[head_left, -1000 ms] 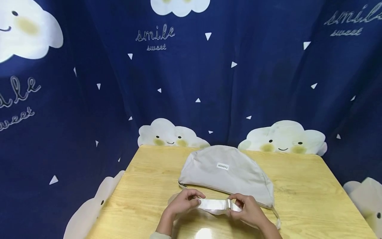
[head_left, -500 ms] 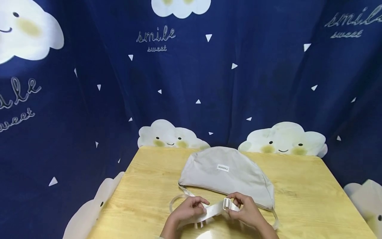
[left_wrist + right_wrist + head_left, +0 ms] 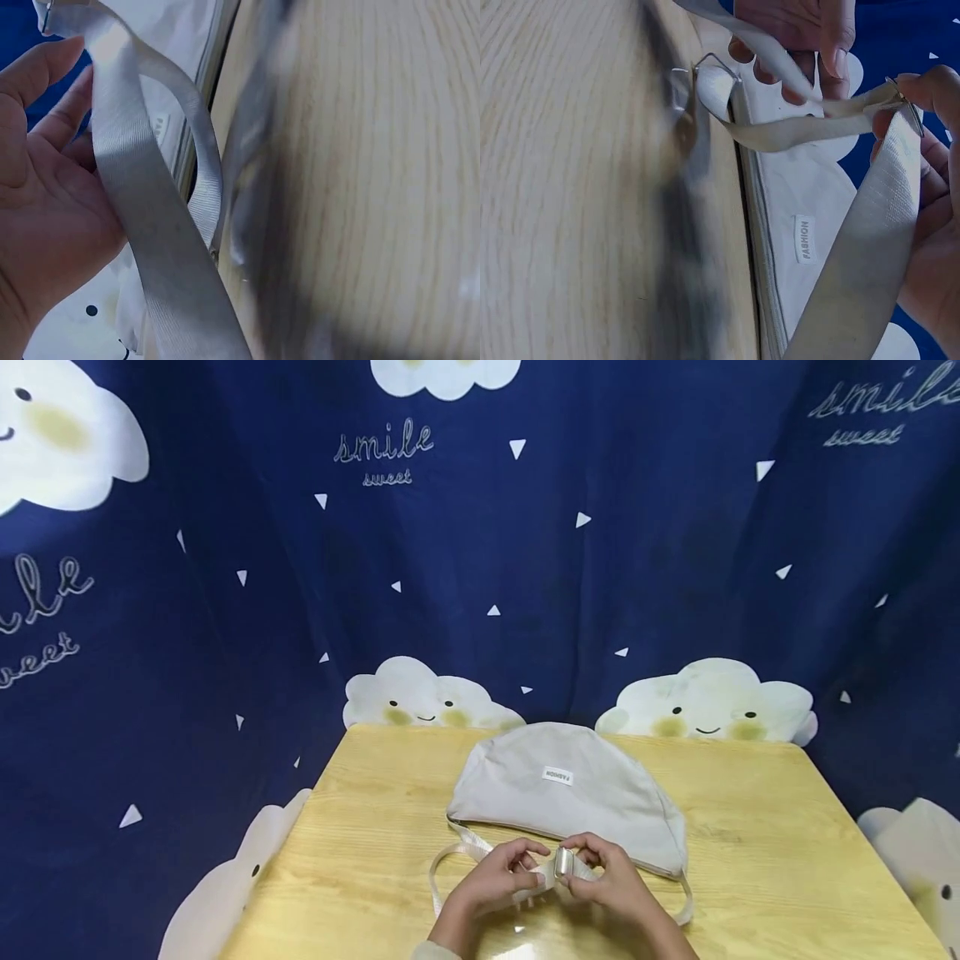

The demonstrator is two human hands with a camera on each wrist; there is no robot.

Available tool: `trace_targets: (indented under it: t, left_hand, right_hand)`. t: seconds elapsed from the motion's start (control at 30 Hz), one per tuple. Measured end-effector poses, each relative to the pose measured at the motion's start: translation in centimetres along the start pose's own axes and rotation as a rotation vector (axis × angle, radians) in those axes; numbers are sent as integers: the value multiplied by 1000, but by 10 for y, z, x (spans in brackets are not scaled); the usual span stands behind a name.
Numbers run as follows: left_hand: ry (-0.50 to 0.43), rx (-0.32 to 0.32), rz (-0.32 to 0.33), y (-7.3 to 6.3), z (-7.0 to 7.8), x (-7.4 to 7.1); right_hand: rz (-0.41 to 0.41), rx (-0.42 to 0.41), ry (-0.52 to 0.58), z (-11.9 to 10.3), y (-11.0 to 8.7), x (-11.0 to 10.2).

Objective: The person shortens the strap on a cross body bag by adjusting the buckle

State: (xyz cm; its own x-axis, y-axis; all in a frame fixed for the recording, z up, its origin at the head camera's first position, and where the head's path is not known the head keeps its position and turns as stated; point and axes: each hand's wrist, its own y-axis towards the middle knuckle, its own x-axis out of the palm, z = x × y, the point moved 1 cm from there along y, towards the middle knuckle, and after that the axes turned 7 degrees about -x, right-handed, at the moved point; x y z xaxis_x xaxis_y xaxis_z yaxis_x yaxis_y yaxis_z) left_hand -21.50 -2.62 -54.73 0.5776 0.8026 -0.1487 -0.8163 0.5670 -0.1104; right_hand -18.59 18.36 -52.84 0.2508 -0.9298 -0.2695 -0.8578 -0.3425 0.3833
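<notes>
A pale strap (image 3: 543,878) with a metal slider buckle (image 3: 564,862) is held in front of a light fabric bag (image 3: 510,789). My left hand (image 3: 498,881) pinches the strap between thumb and fingers, just left of the buckle. On the other side, my right hand (image 3: 611,881) grips the buckle and strap. The right wrist view shows the thumb and index finger of my right hand (image 3: 937,210) at the buckle (image 3: 906,105), with the strap (image 3: 862,262) hanging below. Along the palm of my left hand (image 3: 60,180), the strap (image 3: 142,187) runs downward in the left wrist view.
The bag lies flat on a wooden table (image 3: 375,877), its zipped edge toward me and a small label (image 3: 558,775) on it. A strap loop (image 3: 437,868) curves beside my left wrist. Behind the table hangs a dark blue curtain (image 3: 450,543) with clouds.
My left hand has moved right and toward my right hand, so the strap stretch between them is shorter. The buckle has tilted and shifted slightly left. The bag stays in place.
</notes>
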Motion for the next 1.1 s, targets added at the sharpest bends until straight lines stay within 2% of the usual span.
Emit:
trace_targets:
  t: [0.13, 0.4, 0.6, 0.77, 0.97, 1.1]
  left_hand:
    - [4, 31, 20, 3, 2, -2]
    - [-55, 15, 22, 3, 9, -6]
    - [-109, 41, 22, 6, 18, -14]
    - [-60, 40, 22, 4, 22, -24]
    - [47, 50, 20, -2, 24, -33]
    - [54, 53, 35, -4, 24, -32]
  right_hand:
    - [3, -12, 34, -1, 2, -2]
    - [-27, -17, 38, 2, 4, -2]
    - [-18, 31, 6, 0, 11, -2]
    - [5, 44, -65, -9, 13, 1]
    - [-19, 31, -96, -34, 10, 4]
    - [-11, 31, -89, -42, 12, 3]
